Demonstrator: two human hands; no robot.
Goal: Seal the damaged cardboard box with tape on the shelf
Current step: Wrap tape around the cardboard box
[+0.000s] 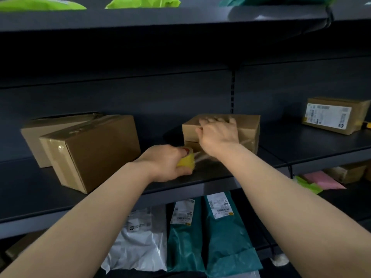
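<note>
Shelf (230,177): the front edge runs from 8 to 3 o'clock. Open deck lies between the two larger boxes (96,149) at 9 o'clock and the cardboard box (249,125) at 1 o'clock, and again toward the labelled box (337,117) at 3 o'clock.

All boxes are shut; their contents cannot be seen. On the level below, at 6 o'clock, lie a white mailer (140,243) and teal mailers (226,243).

Right hand (217,134): blurred, fingers spread and lying flat over the cardboard box's top front edge.

Left hand (162,164): curled round the yellow tape roll (186,162), just at 7 o'clock of the box. A clear tape strip (202,157) stretches from the roll toward the box front.
</note>
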